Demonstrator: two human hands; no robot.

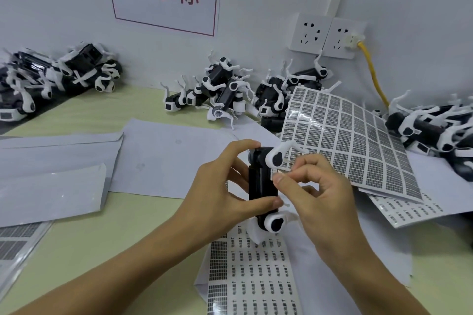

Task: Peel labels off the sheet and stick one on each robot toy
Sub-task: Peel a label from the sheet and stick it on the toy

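Observation:
My left hand (220, 186) grips a black-and-white robot toy (262, 184) upright above the table, thumb low on its body and fingers curled over the top. My right hand (314, 186) pinches a small white label (276, 173) against the toy's right side, just under its upper white leg joint. A label sheet (256, 273) with rows of small printed labels lies flat under the toy. A second, fuller label sheet (358, 140) curls up at the right, behind my right hand.
Heaps of robot toys lie along the wall: a pile (51, 79) at far left, another (217, 92) in the middle, a third (435, 130) at right. White backing papers (76, 161) cover the left table. A yellow cable (373, 71) hangs from wall sockets (327, 36).

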